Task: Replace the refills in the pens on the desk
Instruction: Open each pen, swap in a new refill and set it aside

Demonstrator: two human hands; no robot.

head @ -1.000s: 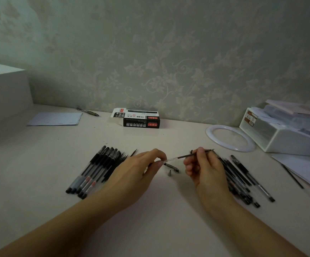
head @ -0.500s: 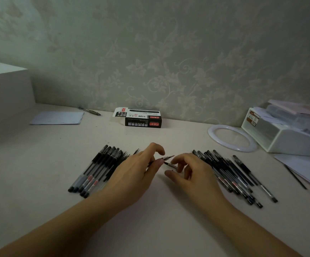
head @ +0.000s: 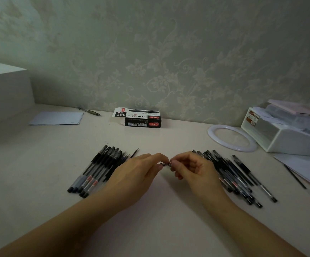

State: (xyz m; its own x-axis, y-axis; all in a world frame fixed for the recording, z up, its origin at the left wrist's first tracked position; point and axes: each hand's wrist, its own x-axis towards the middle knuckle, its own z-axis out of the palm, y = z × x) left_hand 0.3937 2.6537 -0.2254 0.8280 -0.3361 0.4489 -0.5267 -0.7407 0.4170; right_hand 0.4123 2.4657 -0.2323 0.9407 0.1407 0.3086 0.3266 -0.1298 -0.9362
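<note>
My left hand and my right hand meet at the middle of the desk, fingertips almost touching. Between them they pinch a small dark pen part; most of it is hidden by the fingers. A row of several black gel pens lies to the left of my left hand. A second, looser pile of pens lies to the right, partly under my right hand. A thin dark refill pokes out beyond the left row.
A black and white pen box lies near the wall. A white ring and a white organiser with papers sit at the right. A paper sheet, a lone pen and a white box are at the left.
My right hand lowered the pen barrel it held up, then came in to meet my left hand. Both hands now pinch one small part together.
</note>
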